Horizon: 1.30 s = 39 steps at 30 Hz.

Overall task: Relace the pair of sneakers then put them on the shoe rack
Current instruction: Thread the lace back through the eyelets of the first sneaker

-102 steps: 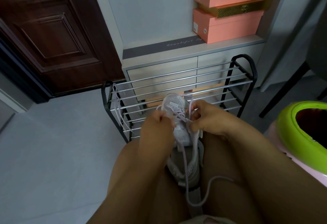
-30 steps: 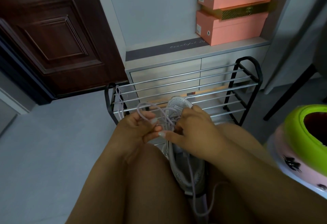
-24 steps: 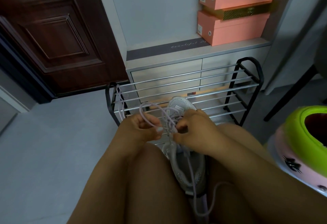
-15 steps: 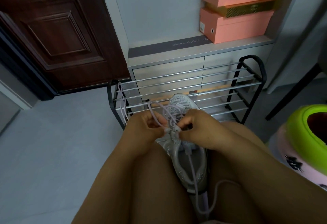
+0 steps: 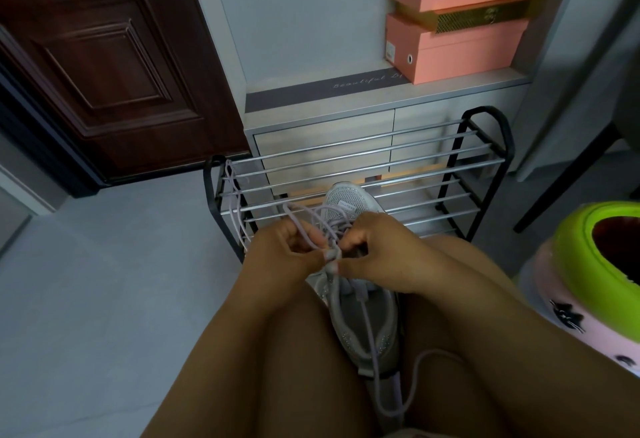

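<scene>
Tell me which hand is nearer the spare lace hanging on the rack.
Left. The left hand is just right of the spare lace hanging at the rack's left end; the right hand is farther right, over the sneaker.

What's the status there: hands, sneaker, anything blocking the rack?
Both hands, left and right, pinching the lilac lace. Sneaker between knees, lacing unfinished. Spare lace draped on shoe rack.

Dim, soft indoor light, mild blur, wide-angle bending at the edges.
</scene>
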Available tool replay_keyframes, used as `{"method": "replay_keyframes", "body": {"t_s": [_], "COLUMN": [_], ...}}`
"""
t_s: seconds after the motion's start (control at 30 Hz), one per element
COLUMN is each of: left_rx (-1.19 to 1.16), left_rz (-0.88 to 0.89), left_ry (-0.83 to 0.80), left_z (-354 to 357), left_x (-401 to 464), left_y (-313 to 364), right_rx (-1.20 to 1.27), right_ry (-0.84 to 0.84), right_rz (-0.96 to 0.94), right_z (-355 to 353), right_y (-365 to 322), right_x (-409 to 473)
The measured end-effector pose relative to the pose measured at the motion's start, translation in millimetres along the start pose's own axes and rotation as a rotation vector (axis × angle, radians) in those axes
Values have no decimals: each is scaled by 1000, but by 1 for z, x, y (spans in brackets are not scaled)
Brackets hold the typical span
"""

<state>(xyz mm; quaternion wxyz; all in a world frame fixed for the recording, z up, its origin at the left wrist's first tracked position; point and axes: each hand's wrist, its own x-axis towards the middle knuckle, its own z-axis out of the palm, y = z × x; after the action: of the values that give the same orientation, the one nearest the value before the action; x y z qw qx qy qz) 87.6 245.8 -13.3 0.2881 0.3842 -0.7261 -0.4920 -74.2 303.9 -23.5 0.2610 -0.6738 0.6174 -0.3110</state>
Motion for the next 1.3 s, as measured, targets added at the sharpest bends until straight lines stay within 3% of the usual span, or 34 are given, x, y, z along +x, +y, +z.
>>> {"method": "replay_keyframes", "body": {"t_s": [0.17, 0.67, 0.93, 1.03, 1.17, 1.3], "left_rx": [-45, 16, 78, 86, 90, 52], "left_rz": [-47, -69, -127, -108, -118, -134], "left_ry": [-28, -183, -69, -22, -18, -27], "left_z": [0, -3, 4, 5, 2, -1], "left_x": [0, -1, -3, -4, -3, -4], "left_y": [2, -5, -7, -8, -11, -10], "right_rx": [48, -69, -16, -159, -397, -134], "right_ry": [-69, -22, 89, 122, 8, -17], "right_rz": [-3, 29, 16, -65, -80, -136], "right_z": [-7, 1, -10, -7, 3, -11], "right_y": [1, 1, 4, -1, -3, 2], "right_x": [0, 2, 0, -2, -1, 0]}}
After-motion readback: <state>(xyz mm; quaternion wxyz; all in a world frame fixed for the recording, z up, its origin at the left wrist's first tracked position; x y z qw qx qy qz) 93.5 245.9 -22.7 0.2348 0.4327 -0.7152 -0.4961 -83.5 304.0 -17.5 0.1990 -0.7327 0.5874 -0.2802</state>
